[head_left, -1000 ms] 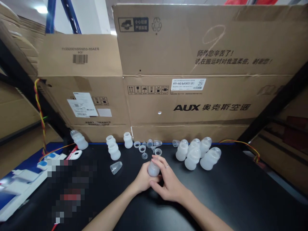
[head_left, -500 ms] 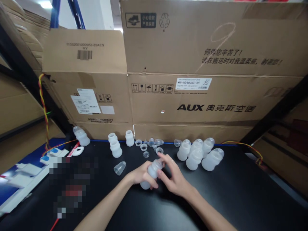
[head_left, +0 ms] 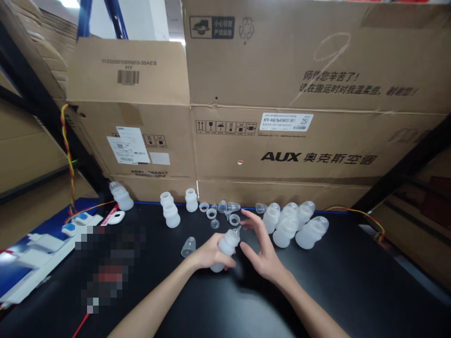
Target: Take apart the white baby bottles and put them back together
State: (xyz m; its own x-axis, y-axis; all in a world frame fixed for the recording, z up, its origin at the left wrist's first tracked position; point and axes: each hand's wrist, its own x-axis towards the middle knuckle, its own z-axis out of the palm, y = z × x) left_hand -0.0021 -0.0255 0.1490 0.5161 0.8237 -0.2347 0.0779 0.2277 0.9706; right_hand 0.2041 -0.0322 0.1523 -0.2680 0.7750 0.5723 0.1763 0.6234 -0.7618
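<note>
My left hand (head_left: 210,251) wraps round a cloudy, waisted plastic bottle (head_left: 227,244), my empty right hand (head_left: 263,251) half open near its pointed tip (head_left: 237,230).

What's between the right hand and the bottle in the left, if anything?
Nothing visible. The right hand is open just right of the bottle; the left hand grips its body. The nearest loose ring lies behind the bottle's tip, outside that gap.

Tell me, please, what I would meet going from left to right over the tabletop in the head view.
White power strip, leftmost capped bottle, two overlapping uncapped bottles, loose clear cap, left hand's grip around a held bottle, right hand's grip, rightmost capped bottle.
</note>
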